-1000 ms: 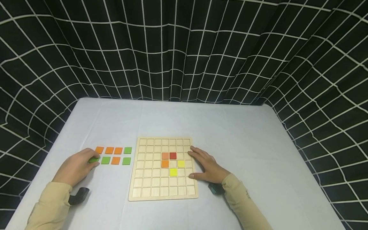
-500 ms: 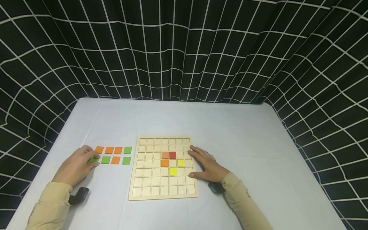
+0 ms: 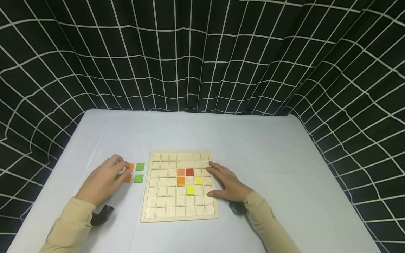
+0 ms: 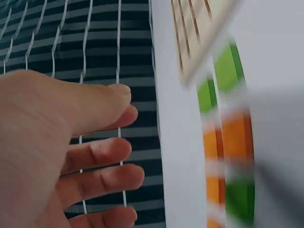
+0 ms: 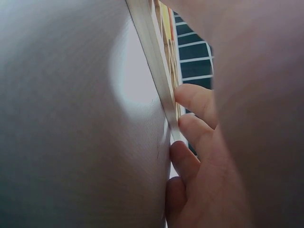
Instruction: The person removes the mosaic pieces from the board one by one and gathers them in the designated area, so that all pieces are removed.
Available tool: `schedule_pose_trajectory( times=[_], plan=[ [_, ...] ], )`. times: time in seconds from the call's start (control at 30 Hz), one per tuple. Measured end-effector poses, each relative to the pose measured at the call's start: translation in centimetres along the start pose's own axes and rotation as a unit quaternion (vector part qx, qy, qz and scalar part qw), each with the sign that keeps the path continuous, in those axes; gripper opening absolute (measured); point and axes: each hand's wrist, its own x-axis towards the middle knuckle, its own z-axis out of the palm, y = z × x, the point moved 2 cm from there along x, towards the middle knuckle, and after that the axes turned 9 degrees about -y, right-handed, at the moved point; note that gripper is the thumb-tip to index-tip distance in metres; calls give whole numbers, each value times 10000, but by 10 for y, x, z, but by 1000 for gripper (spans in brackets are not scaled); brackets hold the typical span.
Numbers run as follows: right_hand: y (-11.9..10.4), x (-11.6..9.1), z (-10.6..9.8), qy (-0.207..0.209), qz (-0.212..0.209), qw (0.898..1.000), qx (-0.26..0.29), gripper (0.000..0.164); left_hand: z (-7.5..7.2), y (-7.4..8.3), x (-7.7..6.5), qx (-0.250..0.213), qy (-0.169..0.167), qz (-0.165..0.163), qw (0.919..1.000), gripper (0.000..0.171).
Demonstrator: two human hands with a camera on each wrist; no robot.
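My left hand is over the left part of the tile rows, thumb near the index finger. In the left wrist view the fingers are loosely extended, and no tile shows between them. Orange tiles and green tiles lie in two rows beside the board; the hand hides those farthest left. My right hand rests at the right edge of the wooden grid board, fingers spread and the fingertips on its rim. Orange, red and yellow tiles sit in some of the board's squares.
A white cloth covers the table. Black curtains with white grid lines surround its back and sides. A dark wrist device is below the left hand, another by the right wrist.
My left hand has moved right from the leftmost green tile, now covering more of the rows. My right hand stays at the board's edge; the tiles on the board are the same.
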Motion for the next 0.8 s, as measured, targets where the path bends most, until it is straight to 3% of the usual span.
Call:
schedule_pose_trajectory(
  times=[0.17, 0.4, 0.6, 0.8],
  plan=[
    [0, -1, 1, 31, -37, 10000, -2, 85, 20, 34, 18, -166, 176, 1013, 9946, 10],
    [2, -1, 1, 76, -52, 9999, -90, 85, 51, 78, 36, -339, -156, 1828, 9824, 7],
    [3, -1, 2, 76, -55, 9999, -62, 85, 67, 107, 44, -293, -429, 2177, 9746, 12],
    [0, -1, 0, 20, -60, 10000, -28, 84, 79, 121, 51, -236, -821, 2252, 9706, 19]
  ],
)
